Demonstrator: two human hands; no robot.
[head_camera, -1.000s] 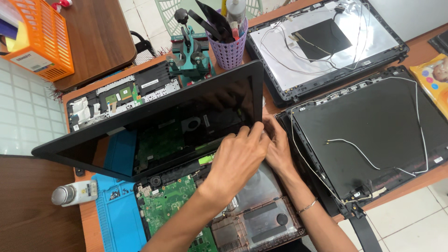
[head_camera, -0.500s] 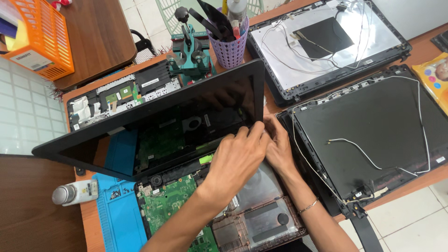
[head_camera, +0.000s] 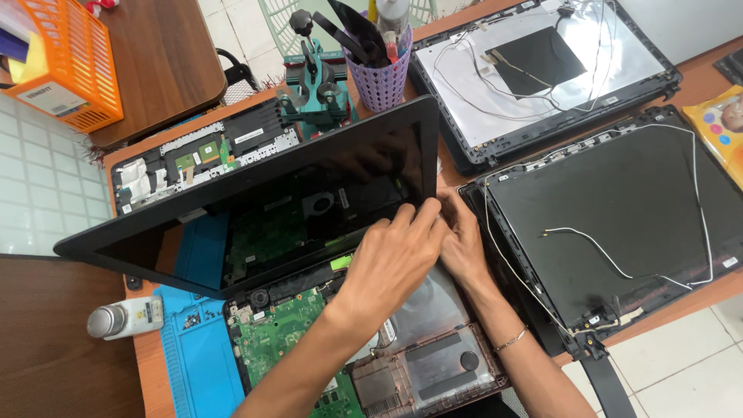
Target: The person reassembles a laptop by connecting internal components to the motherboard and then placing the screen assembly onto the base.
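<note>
An opened black laptop lies on the bench with its green motherboard (head_camera: 282, 333) exposed. Its black screen panel (head_camera: 255, 201) stands tilted up over the base. My left hand (head_camera: 395, 255) reaches in from the lower left, fingers pinched on the screen's lower right corner by the hinge. My right hand (head_camera: 464, 244), with a thin bracelet at the wrist, sits close beside it and grips the same corner, partly hidden by the left hand.
A black lid shell with loose antenna wires (head_camera: 619, 224) lies right of my hands, and another lid (head_camera: 542, 70) behind it. At the back are a purple tool cup (head_camera: 381, 77), a green vise (head_camera: 316, 85) and a keyboard frame (head_camera: 201, 151). A blue mat (head_camera: 190, 356), small bottle (head_camera: 124, 317) and orange basket (head_camera: 66, 66) are left.
</note>
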